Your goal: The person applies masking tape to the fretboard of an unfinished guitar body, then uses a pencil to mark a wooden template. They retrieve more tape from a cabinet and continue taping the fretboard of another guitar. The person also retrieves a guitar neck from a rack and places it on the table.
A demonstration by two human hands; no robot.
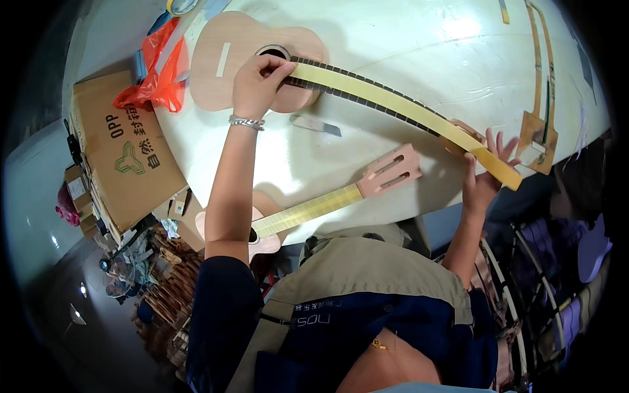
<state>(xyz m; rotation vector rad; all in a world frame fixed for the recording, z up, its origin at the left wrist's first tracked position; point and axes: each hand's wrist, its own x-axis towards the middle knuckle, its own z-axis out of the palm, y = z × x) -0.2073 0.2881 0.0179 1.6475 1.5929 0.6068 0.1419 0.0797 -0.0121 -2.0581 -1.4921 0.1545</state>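
An unfinished pale wooden ukulele (pixel 215 62) lies at the far left of the table, its dark fretted neck stretching right. A strip of yellow masking tape (pixel 386 97) runs along the middle of the fretboard (pixel 367 99), frets showing on both sides. My left hand (pixel 257 82) pinches the tape's end beside the soundhole. Near the headstock, my right hand (pixel 485 177) holds the tape's other end between thumb and spread fingers; the headstock is mostly hidden. Nearer me lies a second ukulele with a taped neck (pixel 314 211) and slotted pink headstock (pixel 394 171).
A utility knife (pixel 316 124) lies between the two ukuleles. Cardboard boxes (pixel 131 157) and a red plastic bag (pixel 160 72) crowd the left. A long wooden frame-like tool (pixel 538 134) lies at the right edge. A tape roll (pixel 181 6) sits at the far left.
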